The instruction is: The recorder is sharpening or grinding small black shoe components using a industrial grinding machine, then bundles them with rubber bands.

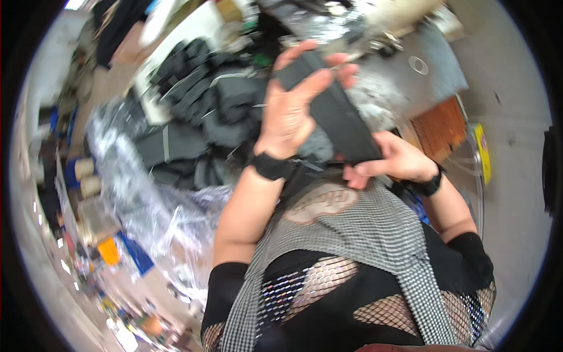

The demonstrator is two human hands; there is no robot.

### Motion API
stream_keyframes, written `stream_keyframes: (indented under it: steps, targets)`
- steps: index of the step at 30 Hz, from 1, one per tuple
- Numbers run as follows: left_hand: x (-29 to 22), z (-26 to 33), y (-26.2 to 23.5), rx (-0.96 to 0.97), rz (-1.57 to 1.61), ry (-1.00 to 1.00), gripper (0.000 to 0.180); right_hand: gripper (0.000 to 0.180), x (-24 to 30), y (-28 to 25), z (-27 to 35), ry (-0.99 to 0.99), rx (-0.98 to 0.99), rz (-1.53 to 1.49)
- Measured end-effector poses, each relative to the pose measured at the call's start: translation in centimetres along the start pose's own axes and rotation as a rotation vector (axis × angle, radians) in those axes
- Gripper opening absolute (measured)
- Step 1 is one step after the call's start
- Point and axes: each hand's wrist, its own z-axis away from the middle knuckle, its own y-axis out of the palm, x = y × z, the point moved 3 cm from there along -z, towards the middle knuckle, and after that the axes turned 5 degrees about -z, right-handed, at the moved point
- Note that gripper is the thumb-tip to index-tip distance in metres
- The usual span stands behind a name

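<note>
A long, flat, black fabric-like bundle (343, 114) slants between my two hands above my lap. My left hand (288, 111) grips its far end, thumb across the top and fingers round the far side. A thin, light line lies near those fingertips, too blurred to name. At the near end, my right hand (404, 159) closes on the bundle with its thumb on top and fingers underneath. To the left is a heap of dark grey folded fabric bundles (202, 97), several with a pale band round them.
Crumpled clear plastic (141, 170) drapes down beside the heap. On the grey work surface (443, 61) at the right lies a pale rubber band (418, 65). Nearby are a brown board (438, 130) and a yellow packet (482, 152). Shiny plastic wrap (328, 23) lies at the back.
</note>
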Motion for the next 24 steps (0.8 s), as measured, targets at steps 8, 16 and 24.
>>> stream_keyframes:
  steps: [8,16,24]
  targets:
    - [0.1,1.4,-1.3,0.039,0.114,0.091,0.043,0.077,-0.3,0.1,-0.4,-0.024,0.258,-0.179]
    - [-0.5,3.4,-0.8,0.040,0.119,0.138,0.043,0.043,-0.3,2.1,-2.3,0.104,0.073,0.122]
    - [-3.0,6.4,-1.7,-0.104,-0.393,0.282,0.050,0.018,0.1,2.7,-2.6,0.057,-0.016,0.210]
